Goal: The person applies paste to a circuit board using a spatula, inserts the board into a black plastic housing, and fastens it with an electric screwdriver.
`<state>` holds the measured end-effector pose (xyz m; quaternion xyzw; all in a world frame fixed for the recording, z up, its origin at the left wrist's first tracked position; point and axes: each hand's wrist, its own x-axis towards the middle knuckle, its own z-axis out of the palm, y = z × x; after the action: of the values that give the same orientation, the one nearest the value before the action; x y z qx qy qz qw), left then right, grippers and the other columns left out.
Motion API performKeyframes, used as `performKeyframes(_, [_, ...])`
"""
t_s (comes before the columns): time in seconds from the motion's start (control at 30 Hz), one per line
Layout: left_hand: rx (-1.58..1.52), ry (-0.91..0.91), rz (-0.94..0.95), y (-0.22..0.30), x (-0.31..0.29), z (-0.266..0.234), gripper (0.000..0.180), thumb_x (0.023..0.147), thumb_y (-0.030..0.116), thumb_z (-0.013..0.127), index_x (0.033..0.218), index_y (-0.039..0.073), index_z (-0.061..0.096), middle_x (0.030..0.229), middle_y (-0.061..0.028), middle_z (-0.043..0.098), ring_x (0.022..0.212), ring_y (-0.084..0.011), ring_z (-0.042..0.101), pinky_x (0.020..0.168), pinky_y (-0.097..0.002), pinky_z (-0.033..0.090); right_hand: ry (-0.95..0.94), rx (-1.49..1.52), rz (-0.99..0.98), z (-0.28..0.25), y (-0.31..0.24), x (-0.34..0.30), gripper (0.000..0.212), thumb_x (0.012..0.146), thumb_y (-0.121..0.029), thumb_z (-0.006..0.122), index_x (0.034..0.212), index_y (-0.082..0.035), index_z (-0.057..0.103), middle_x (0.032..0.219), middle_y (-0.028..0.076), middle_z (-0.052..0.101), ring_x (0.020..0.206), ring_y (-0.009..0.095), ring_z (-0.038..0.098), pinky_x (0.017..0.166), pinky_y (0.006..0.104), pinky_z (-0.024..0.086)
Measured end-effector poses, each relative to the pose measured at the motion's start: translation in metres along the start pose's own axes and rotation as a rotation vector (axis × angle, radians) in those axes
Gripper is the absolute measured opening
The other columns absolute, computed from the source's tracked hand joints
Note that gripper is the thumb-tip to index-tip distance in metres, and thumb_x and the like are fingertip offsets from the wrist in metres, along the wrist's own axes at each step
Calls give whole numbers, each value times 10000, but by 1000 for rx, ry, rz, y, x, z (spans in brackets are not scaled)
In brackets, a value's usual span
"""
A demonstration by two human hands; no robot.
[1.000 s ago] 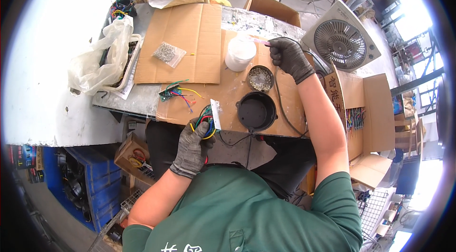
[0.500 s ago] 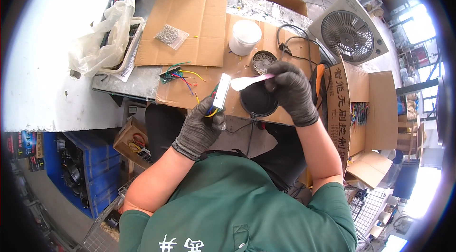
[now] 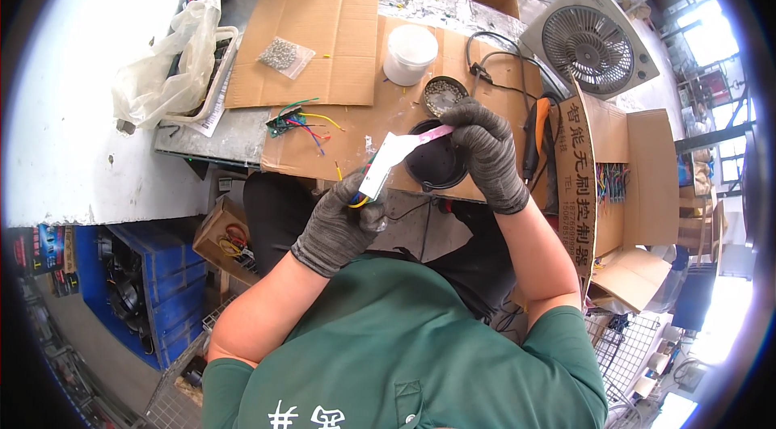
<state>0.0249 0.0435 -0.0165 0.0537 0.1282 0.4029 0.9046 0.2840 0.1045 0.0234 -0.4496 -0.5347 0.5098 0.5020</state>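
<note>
In grey gloves, my left hand (image 3: 335, 223) is closed round a small white-silver rectangular piece (image 3: 373, 180) with coloured wires at its lower edge. My right hand (image 3: 490, 156) pinches the pink handle of a spatula (image 3: 435, 134). The white, paste-coated end of that spatula overlaps the upper end of the rectangular piece and seems to touch it. Beneath my right hand stands a black bowl (image 3: 432, 178), partly hidden by it. A round dish of small metal parts (image 3: 444, 94) sits just beyond. A green circuit board (image 3: 283, 124) with coloured wires lies to the left.
A white tub (image 3: 410, 57) and a bag of small metal parts (image 3: 286, 56) rest on cardboard (image 3: 343, 21). An orange-and-black tool (image 3: 536, 138) with a cable lies at the right. Beyond it are a large open carton (image 3: 647, 187) and a box fan (image 3: 594, 41).
The spatula's white end has moved left and down onto the rectangular piece, and my right hand has shifted slightly left. My left hand still grips the piece, now tilted a little more.
</note>
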Motion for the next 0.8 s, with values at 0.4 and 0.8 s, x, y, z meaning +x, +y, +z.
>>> performKeyframes(0.4, [-47,-12,-14,2,-2,-2,253,868,248,729,1011,75,611,782,3,552,648,-119,514,607,-260,446,-118,-89,-221,15,-7,-12,214,950,-150,648,1079,7,716,1022,79,677,958,177,648,865,301,520])
performKeyframes(0.8, [18,26,71,18,5,-30,314,975,335,696,1183,105,649,857,-38,675,709,-141,614,702,-307,493,167,-603,-126,-39,-1,115,179,946,-112,683,1081,-24,762,871,36,721,771,81,618,690,252,513])
